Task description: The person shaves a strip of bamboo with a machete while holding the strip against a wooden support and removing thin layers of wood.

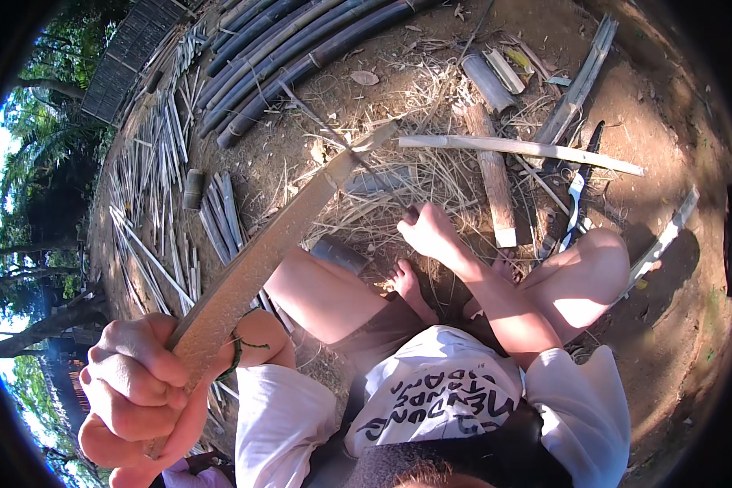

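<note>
- Left hand (130, 390): closed round one bamboo slat (264, 256).
- Right hand (429, 236): fist round one dark handle (411, 215).
- Near: one white shirt (427, 362), black lettering (443, 397).
- Far left: five-plus bamboo poles (325, 57).

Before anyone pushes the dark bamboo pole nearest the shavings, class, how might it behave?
The dark bamboo pole looks round, so it would probably roll if pushed toward the shavings. Its thick, ringed shaft suggests stiffness rather than floppiness. Pushed the other way, it might bump the poles lying alongside.

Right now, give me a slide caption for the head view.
Left hand gripping a long flat strip, with bamboo poles and shavings on the ground.
</note>
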Tool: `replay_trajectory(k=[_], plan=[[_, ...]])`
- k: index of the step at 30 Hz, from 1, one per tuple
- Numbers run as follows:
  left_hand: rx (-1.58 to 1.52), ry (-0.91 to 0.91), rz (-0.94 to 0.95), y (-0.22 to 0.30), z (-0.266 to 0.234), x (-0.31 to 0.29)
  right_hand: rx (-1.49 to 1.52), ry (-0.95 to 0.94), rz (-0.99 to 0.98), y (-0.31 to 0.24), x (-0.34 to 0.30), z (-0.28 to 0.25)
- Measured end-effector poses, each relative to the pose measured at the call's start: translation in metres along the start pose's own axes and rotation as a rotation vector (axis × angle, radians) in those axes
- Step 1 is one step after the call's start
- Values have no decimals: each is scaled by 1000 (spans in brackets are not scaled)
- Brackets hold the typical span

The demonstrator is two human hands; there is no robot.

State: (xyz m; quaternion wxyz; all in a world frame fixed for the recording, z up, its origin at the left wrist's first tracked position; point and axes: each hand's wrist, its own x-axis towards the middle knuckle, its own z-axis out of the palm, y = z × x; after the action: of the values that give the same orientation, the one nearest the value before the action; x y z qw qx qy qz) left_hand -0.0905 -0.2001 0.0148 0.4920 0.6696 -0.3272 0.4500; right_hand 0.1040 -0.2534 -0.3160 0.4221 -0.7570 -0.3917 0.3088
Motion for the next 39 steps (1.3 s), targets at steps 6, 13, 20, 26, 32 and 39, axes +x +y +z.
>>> replay_trajectory(k=[6, 13, 20, 26, 32, 39], plan=[[295, 229, -25, 56, -50, 0, -107, -166, 49, -31, 12, -3], [386, 214, -23, 86, -75, 34, 0, -283, 159, -42, -14, 12], [465, 258, -38, 77, -89, 27, 223, -332, -14, -88, -27, 3], [527, 257, -60, 85, -87, 27, 192, -140, -394, -67, -10, 44], [592, 260, -114, 100, -107, 37, 172, -175, -279, -37, -22, 49], [600, 196, -114, 114, -91, 51, 102, -89, -512, -133, -72, 20]])
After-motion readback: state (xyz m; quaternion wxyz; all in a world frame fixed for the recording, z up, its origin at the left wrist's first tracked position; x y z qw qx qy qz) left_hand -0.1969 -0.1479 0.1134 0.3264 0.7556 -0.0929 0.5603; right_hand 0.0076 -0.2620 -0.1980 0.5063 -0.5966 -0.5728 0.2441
